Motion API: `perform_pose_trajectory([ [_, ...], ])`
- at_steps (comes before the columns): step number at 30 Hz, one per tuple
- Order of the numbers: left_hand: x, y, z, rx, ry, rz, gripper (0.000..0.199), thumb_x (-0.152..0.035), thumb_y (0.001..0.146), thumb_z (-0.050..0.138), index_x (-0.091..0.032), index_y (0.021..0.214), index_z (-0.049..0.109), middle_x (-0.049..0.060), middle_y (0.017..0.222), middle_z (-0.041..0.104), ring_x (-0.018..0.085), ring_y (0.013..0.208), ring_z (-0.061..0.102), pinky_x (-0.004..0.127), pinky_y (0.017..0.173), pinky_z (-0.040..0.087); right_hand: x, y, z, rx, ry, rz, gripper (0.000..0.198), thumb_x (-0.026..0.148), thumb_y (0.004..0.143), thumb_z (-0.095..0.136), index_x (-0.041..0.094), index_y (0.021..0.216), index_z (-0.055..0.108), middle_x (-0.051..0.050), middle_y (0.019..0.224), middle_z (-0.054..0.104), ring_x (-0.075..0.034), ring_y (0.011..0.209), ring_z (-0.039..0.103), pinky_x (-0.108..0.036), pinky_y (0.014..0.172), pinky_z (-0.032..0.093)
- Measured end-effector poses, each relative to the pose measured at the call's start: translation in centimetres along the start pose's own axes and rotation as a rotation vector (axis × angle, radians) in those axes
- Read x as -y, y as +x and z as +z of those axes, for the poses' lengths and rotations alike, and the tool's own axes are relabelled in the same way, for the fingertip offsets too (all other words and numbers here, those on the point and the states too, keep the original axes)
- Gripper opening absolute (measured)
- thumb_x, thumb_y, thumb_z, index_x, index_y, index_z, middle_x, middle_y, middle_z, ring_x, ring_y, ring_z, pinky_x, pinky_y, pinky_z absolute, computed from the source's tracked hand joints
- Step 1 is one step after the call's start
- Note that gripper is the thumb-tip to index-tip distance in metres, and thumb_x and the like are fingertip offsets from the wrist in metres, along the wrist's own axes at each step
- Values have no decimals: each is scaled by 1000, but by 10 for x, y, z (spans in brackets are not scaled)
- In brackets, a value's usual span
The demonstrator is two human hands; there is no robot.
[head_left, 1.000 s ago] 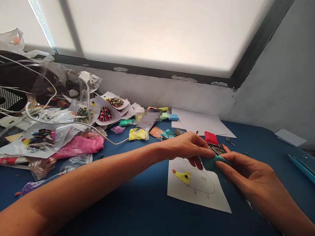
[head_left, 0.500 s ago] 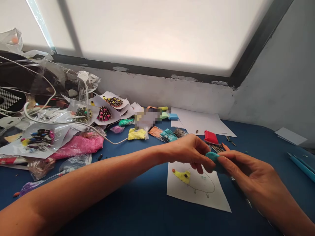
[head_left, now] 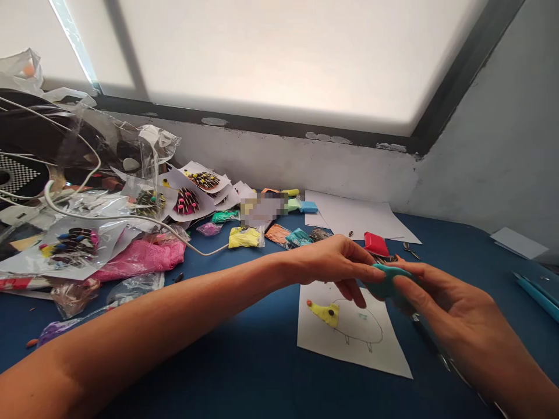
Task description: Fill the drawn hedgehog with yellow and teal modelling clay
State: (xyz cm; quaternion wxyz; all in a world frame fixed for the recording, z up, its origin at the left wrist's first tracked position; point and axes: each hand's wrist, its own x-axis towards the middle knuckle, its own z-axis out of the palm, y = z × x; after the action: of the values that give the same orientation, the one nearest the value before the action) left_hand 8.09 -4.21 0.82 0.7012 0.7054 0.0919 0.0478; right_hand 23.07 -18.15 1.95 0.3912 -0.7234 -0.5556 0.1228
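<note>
From my remote seat I have the left hand [head_left: 338, 262] pinching the left edge of the teal clay [head_left: 386, 279], the right hand [head_left: 454, 311] gripping its right side, right above the drawing sheet's [head_left: 362, 358] far right end, red packet [head_left: 375, 244] just beyond!

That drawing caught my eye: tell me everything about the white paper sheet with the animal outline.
The white paper sheet lies flat on the dark blue tabletop. It bears a thinly outlined, rounded, mostly unfilled body with short legs. The pointed yellow head looks like soft clay, with a dark eye spot and an orange nose tip. Faint teal marks show inside the body. The bare left hand partly hides its top edge; contact is unclear.
</note>
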Motion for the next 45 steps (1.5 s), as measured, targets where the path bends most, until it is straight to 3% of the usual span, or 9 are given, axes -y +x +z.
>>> perform_pose_trajectory([
  [8, -6, -3, -8, -78, 106, 61, 33, -46, 83, 67, -15, 95, 66, 2, 85, 67, 12, 72, 66, 26, 66, 53, -16, -3, 2, 25, 48, 67, 37, 58, 75, 65, 29, 97, 73, 5, 52, 52, -9, 37, 40, -21, 31, 28],
  [15, -6, -3, -2, -157, 23, 78, 21, -34, 85, 65, -13, 81, 63, 0, 72, 64, 9, 65, 62, 25, 65, 49, 1, 0, 5, 22, 168, 145, 48, 61, 61, 73, 26, 93, 70, -2, 72, 70, -19, 61, 67, -27, 54, 55],
  [20, -7, -4, 0, -156, 22, 43, 25, -39, 83, 67, -15, 87, 64, 1, 78, 65, 11, 70, 63, 27, 68, 49, -4, 1, 3, 119, 138, 141, 40, 57, 66, 72, 25, 89, 68, -2, 68, 71, -19, 59, 67, -24, 45, 49],
  [25, -5, -5, 1, -128, 62, 74, 39, -53, 80, 66, -14, 79, 64, 3, 81, 63, 11, 77, 59, 25, 69, 48, -7, -3, 2, 145, 6, 21, 37, 56, 75, 65, 29, 99, 70, 2, 64, 69, -20, 66, 69, -32, 63, 56],
  [29, -1, -2, 3, -118, 60, 62, 41, -53, 73, 73, -14, 72, 59, 1, 74, 58, 9, 70, 55, 23, 64, 47, 1, -3, 2, 196, -85, -8, 37, 60, 77, 59, 28, 92, 71, 1, 58, 66, -23, 71, 70, -34, 64, 55],
  [34, 2, 0, 8, -167, 120, 27, 42, -54, 81, 64, -14, 72, 57, -1, 68, 56, 7, 60, 53, 23, 60, 45, 2, -3, 1, 218, -98, -13, 38, 61, 77, 58, 27, 87, 71, 1, 61, 65, -21, 70, 68, -35, 74, 56],
  [38, 1, 0, 8, -160, 58, 62, 39, -51, 86, 59, -13, 79, 60, 1, 72, 60, 9, 64, 58, 24, 61, 48, -7, -4, 1, 151, -39, 10, 39, 61, 81, 56, 27, 91, 71, -2, 72, 68, -23, 81, 68, -29, 65, 56],
  [42, 5, 1, 4, -123, 33, 127, 31, -37, 80, 71, -14, 100, 64, 3, 85, 63, 11, 71, 63, 26, 66, 53, -13, -2, 1, 130, -68, 77, 42, 63, 82, 53, 27, 95, 70, 1, 54, 59, -17, 52, 61, -22, 39, 41],
  [45, 9, 5, 4, -155, 60, 201, 28, -25, 78, 71, -14, 104, 66, 2, 83, 62, 9, 69, 62, 25, 64, 54, -13, -2, 0, 130, -54, 91, 41, 62, 82, 54, 27, 94, 70, 2, 54, 58, -14, 47, 56, -21, 37, 38],
])
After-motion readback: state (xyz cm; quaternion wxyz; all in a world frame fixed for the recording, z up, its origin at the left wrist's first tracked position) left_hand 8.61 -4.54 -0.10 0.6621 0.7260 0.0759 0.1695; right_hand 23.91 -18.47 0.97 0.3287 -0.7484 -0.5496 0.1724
